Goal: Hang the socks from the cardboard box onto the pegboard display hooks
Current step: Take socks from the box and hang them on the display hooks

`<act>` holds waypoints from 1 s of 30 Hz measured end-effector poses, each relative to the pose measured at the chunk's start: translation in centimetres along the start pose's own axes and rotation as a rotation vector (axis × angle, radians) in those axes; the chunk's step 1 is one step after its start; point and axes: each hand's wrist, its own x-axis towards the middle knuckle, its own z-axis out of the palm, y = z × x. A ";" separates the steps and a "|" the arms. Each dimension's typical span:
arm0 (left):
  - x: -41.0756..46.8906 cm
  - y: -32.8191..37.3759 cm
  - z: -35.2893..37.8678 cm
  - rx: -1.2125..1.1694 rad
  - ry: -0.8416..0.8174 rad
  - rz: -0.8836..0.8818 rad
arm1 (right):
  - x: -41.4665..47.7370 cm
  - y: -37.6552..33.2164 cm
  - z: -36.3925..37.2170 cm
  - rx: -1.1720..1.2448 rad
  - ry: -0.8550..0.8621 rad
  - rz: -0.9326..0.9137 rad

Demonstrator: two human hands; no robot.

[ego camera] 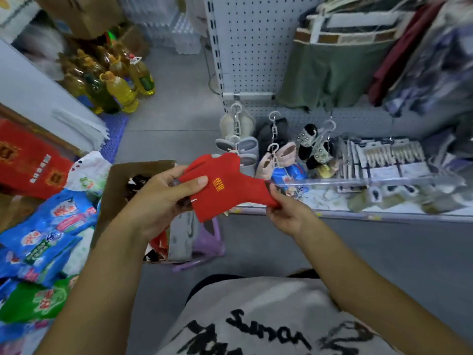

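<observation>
Socks: in the head view, a red pair of socks (pixel 230 188) with a small yellow sign on it is held in the air between both hands, above the far edge of the box and in front of the low shelf.
Left hand: the left hand (pixel 163 198) grips the left end of the red pair; the thumb lies flat on top of the cloth and the other fingers are curled under it.
Right hand: the right hand (pixel 286 213) pinches the lower right end of the pair between thumb and fingers.
Box: the cardboard box (pixel 120 190) stands open on the grey floor (pixel 174 111), under the left hand. Grey and purple socks lie inside it, and the left forearm hides a part of them.
Pegboard: the white pegboard (pixel 250 47) stands upright behind the hands. A green cloth (pixel 330 73) hangs at its right side.
Lower pegboard: slippers (pixel 279 149) hang there on chain clips, in several columns.
Shelf: a clear rail (pixel 358 181) runs along the front, and flat packets (pixel 384 160) stand in rows behind it; they are blurred.
Left side: oil bottles (pixel 122 90) stand far back, a red carton (pixel 28 160) is nearer, and blue bags (pixel 46 234) lie just beside the box.
Person: a grey shirt (pixel 256 316) with black writing shows at the bottom.
</observation>
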 end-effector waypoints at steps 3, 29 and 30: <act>1.8 -0.7 3.4 0.059 -0.001 -0.036 | -1.1 -4.8 -4.1 -0.023 0.066 -0.258; 13.6 -0.7 31.7 0.316 0.215 0.262 | -10.8 -29.5 -19.7 -0.483 0.013 -0.915; 13.6 0.2 32.2 0.199 0.199 0.253 | -11.0 -29.8 -19.4 -0.493 -0.025 -0.924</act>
